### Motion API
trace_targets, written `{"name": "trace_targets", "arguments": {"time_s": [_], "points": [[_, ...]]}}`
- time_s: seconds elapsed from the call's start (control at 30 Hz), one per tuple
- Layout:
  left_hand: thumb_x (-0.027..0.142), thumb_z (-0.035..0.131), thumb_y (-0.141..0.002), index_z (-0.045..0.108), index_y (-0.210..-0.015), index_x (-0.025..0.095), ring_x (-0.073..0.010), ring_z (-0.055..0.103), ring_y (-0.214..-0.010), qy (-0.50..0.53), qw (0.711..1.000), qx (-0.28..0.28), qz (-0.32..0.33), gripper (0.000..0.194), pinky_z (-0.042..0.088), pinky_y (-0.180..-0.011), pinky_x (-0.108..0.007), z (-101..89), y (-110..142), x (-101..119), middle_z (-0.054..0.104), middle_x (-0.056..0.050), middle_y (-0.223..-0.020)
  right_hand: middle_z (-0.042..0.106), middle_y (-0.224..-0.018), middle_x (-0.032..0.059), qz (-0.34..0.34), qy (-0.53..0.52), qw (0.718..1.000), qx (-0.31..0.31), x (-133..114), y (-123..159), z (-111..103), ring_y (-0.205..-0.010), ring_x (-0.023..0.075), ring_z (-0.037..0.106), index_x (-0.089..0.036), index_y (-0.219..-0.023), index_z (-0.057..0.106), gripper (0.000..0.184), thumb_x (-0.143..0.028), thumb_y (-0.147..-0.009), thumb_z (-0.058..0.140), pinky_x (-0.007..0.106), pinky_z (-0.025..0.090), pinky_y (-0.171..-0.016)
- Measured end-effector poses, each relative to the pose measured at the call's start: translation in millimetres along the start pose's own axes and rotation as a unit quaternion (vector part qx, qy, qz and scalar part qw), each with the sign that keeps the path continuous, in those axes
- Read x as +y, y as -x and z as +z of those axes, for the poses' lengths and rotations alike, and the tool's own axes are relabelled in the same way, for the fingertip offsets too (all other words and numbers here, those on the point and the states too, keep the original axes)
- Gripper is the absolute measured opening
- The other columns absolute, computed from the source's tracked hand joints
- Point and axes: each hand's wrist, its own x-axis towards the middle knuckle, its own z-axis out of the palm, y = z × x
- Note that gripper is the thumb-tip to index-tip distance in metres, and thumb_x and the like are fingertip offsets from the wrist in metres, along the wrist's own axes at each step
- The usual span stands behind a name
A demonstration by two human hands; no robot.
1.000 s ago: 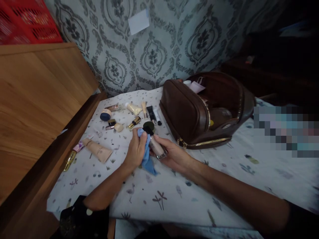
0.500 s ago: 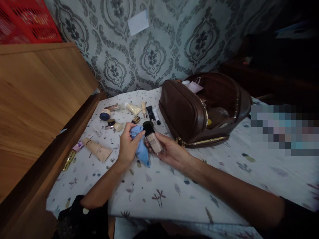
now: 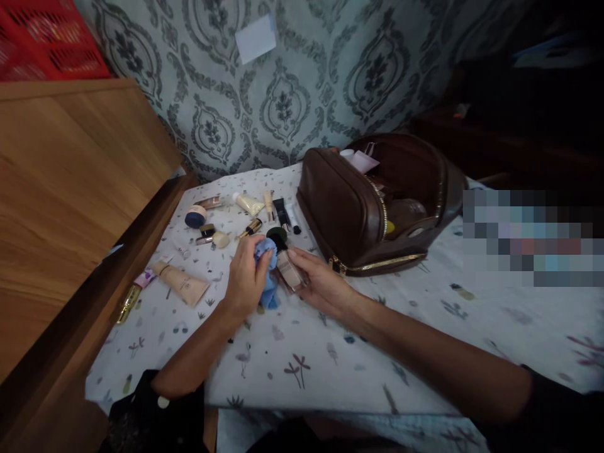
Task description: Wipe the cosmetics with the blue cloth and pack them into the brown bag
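My right hand is closed around a foundation bottle, a clear rectangular one with beige content and a black cap, tilted over the table. In my left hand a crumpled blue cloth is pinched, its lower end hanging down, and it lies against the side of the bottle near the cap. A dark round item lies just behind the bottle. Beyond my left hand are a black and gold tube, a cream tube and a black tube.
An open brown cosmetic bag with items inside stands right of my hands. A beige tube, a gold bottle and a navy-lidded jar lie to the left. A wooden panel borders the left side; patterned wallpaper rises behind.
My left hand and the cloth have shifted slightly along the bottle, with the fingers closing more over the cloth. The view has turned a little, moving everything slightly left.
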Motion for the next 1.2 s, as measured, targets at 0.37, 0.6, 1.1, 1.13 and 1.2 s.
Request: {"name": "trace_targets", "arguments": {"time_s": [0.37, 0.6, 1.1, 1.13, 1.2], "points": [[0.023, 0.049, -0.099, 0.063, -0.107, 0.02, -0.0155, 0.061, -0.083, 0.072, 0.987, -0.099, 0.105, 0.016, 0.054, -0.077, -0.028, 4.2, 14, 30, 0.058, -0.005, -0.091, 0.056, -0.059, -0.0057, -0.019, -0.001, 1.0, 0.006, -9, 1, -1, -0.056, 0.0079, 0.05, -0.018, -0.068, 0.059, 0.036, -0.04, -0.064, 0.087, 0.02, 0.04, -0.05], [0.027, 0.049, -0.1, 0.063, -0.108, 0.02, -0.0164, 0.063, -0.085, 0.111, 0.98, -0.122, 0.111, 0.018, 0.055, -0.077, -0.029, 5.3, 17, 35, 0.061, -0.006, -0.093, 0.062, -0.067, -0.0042, -0.011, -0.03, 0.999, 0.001, -13, 0, 0, -0.065, 0.0088, 0.056, -0.018, -0.073, 0.062, 0.03, -0.028, -0.061, 0.087, 0.02, 0.045, -0.06], [0.028, 0.056, -0.096, 0.059, -0.106, 0.02, -0.016, 0.061, -0.09, 0.087, 0.995, 0.02, -0.054, 0.014, 0.05, -0.081, -0.027, -1.8, 1, 9, 0.063, -0.003, -0.096, 0.064, -0.067, -0.0007, 0.03, -0.041, 0.999, 0.017, -10, 1, 0, -0.062, 0.0109, 0.055, -0.015, -0.075, 0.067, 0.019, -0.029, -0.077, 0.079, 0.025, 0.044, -0.059], [0.026, 0.056, -0.096, 0.059, -0.106, 0.02, -0.0156, 0.061, -0.088, 0.084, 0.996, 0.007, -0.025, 0.012, 0.05, -0.08, -0.026, -1.0, 3, 12, 0.062, -0.003, -0.095, 0.064, -0.067, -0.0012, 0.024, -0.043, 0.999, 0.02, -9, 0, -1, -0.062, 0.0105, 0.055, -0.015, -0.074, 0.067, 0.02, -0.029, -0.075, 0.081, 0.025, 0.044, -0.06], [0.023, 0.056, -0.096, 0.058, -0.107, 0.019, -0.0149, 0.061, -0.086, 0.084, 0.995, -0.033, 0.039, 0.012, 0.05, -0.079, -0.026, 0.2, 7, 19, 0.06, -0.003, -0.093, 0.065, -0.067, -0.0025, 0.006, -0.05, 0.998, 0.024, -8, -2, -3, -0.062, 0.0096, 0.055, -0.016, -0.074, 0.067, 0.022, -0.029, -0.071, 0.085, 0.024, 0.044, -0.061]]}}
